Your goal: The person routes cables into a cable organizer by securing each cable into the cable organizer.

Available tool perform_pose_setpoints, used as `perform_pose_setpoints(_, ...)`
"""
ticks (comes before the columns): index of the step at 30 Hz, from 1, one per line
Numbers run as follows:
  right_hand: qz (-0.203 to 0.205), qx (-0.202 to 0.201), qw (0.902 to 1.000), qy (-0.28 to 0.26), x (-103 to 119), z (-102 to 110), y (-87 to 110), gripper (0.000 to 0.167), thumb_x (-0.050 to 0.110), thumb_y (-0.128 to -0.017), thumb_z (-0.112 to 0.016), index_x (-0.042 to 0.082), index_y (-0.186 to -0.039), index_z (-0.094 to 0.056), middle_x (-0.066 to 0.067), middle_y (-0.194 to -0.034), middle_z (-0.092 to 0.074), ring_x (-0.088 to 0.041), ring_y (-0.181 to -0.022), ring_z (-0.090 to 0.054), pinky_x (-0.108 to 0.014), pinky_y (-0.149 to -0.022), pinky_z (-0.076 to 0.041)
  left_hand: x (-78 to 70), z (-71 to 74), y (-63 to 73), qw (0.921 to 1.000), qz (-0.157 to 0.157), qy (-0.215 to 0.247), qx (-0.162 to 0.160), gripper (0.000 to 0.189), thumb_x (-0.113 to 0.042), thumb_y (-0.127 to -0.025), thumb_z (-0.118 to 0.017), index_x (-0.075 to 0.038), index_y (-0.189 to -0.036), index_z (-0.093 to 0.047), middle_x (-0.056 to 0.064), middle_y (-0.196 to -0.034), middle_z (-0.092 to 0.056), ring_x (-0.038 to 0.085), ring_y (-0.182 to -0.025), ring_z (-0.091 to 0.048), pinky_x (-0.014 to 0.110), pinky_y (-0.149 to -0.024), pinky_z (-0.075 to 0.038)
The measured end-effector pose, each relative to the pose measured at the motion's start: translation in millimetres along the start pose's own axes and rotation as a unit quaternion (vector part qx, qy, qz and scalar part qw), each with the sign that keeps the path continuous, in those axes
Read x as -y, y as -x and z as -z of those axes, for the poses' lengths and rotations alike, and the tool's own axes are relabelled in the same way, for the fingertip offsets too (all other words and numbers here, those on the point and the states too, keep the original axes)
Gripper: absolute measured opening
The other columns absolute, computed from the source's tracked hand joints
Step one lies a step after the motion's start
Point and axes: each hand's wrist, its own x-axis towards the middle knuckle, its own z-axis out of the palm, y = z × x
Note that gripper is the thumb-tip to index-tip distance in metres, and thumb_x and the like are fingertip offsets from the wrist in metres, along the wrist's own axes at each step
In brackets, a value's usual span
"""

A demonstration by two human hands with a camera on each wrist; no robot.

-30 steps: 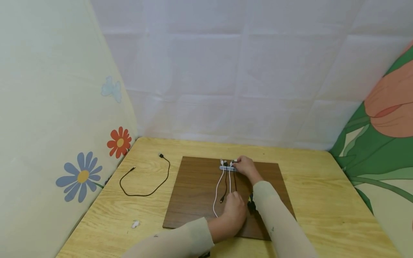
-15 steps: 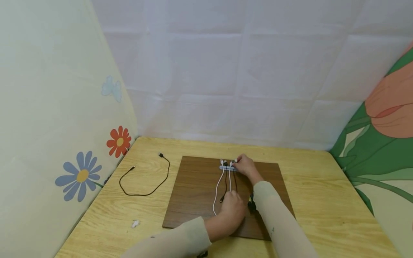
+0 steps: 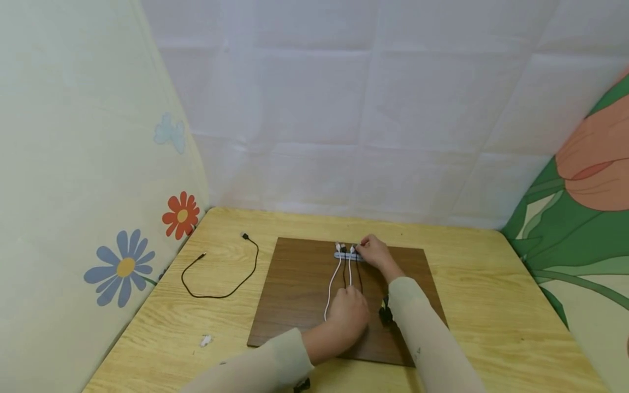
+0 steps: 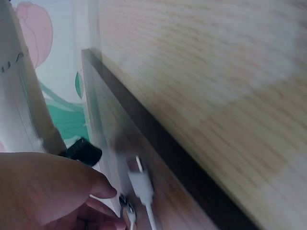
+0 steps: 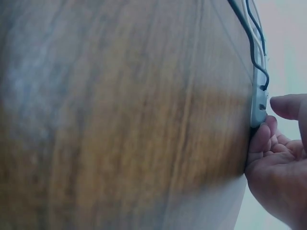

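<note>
Near the back of a dark wooden board (image 3: 300, 295), a light blue cable holder (image 3: 338, 255) carries a row of white and black USB cables. My left hand (image 3: 348, 315), fingers curled, grips a black cable (image 3: 360, 275) below the holder; the hold itself is mostly hidden in the head view. A white plug (image 4: 141, 184) lies on the board beside this hand in the left wrist view. My right hand (image 3: 375, 252) is at the holder's right end. In the right wrist view its fingers (image 5: 261, 138) touch that end, while the thumb stands apart from them.
A loose black USB cable (image 3: 218, 297) curves across the yellow wood-grain table (image 3: 491, 305) to the left of the board. A small white piece (image 3: 206, 340) lies nearer the front left. White cloth (image 3: 314, 109) hangs behind the table, with flower-patterned sheets at both sides.
My left hand has shifted slightly left and up the board, covering the loose lower cable end. The plug beside my right fingers has turned or dropped, its pale face no longer showing.
</note>
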Motion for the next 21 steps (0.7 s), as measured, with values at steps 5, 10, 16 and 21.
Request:
perform_pose_setpoints(5,-0.012,0.001,0.9999,-0.004,1.3,-1.2,2.5,0.034,0.023,-0.103,-0.054,-0.003,-0.124,-0.054,-0.025,-0.118,-0.060,-0.036,-0.102,-0.059,-0.049,-0.084,-0.049,12.9,-11.8,0.6,0.9998,0.009,0.012,-0.016,0.028,-0.040,-0.104,-0.047,-0.022,-0.112,-0.068,-0.005,-0.095,-0.062,0.011,-0.085,-0.050,0.028,-0.076,-0.045)
perform_pose_setpoints(10,-0.008,-0.001,1.0000,0.001,-4.7,1.3,4.4,0.037,0.027,-0.103,-0.054,-0.003,-0.126,-0.052,-0.026,-0.122,-0.059,-0.038,-0.107,-0.059,-0.049,-0.087,-0.049,27.7,-18.6,2.5,0.9979,0.024,0.041,-0.045,0.028,-0.044,-0.101,-0.053,-0.022,-0.111,-0.068,-0.004,-0.096,-0.061,0.012,-0.087,-0.052,0.030,-0.075,-0.046)
perform_pose_setpoints(16,0.054,-0.021,0.9970,0.052,-16.4,11.1,7.0,0.034,0.018,-0.099,-0.059,-0.009,-0.120,-0.056,-0.026,-0.112,-0.062,-0.039,-0.104,-0.060,-0.052,-0.091,-0.049,47.7,-28.5,4.8,0.9963,0.029,0.069,-0.042,0.048,-0.058,-0.100,-0.050,-0.017,-0.118,-0.065,-0.002,-0.106,-0.065,0.015,-0.095,-0.056,0.032,-0.080,-0.049)
perform_pose_setpoints(21,0.081,-0.020,0.9838,0.159,-30.3,24.1,14.2,0.033,0.015,-0.099,-0.060,-0.009,-0.122,-0.060,-0.028,-0.122,-0.059,-0.045,-0.116,-0.054,-0.057,-0.100,-0.045,65.8,-33.4,9.2,0.9953,0.038,0.088,-0.017,0.055,-0.059,-0.103,-0.043,-0.014,-0.126,-0.062,0.001,-0.116,-0.066,0.019,-0.106,-0.059,0.035,-0.089,-0.052)
